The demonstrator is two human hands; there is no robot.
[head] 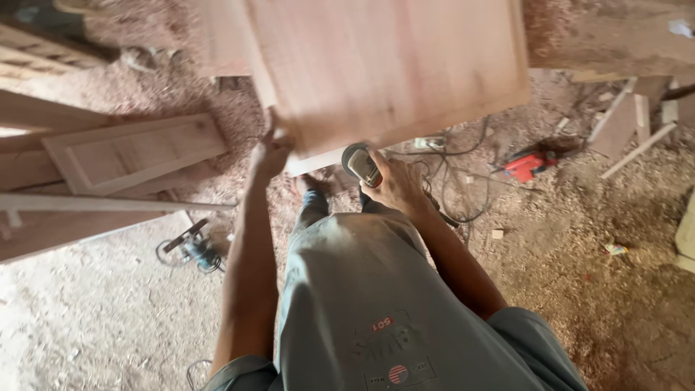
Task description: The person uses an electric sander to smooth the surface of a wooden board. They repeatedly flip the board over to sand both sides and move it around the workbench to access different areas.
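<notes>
A large pale wooden panel (391, 65) fills the upper middle of the head view, lying flat with its near corner towards me. My left hand (270, 153) grips that near left edge of the panel. My right hand (394, 185) holds a small grey power sander (360, 165) just under the panel's front edge, its cord trailing to the right. My grey shirt and legs show below.
The floor (565, 275) is covered in sawdust. A framed wooden door panel (137, 152) and long boards lie at the left. A clamp-like tool (192, 246) lies on the floor lower left. A red power tool (528, 165) and wood offcuts (630, 130) sit at right, with tangled cables (456, 181).
</notes>
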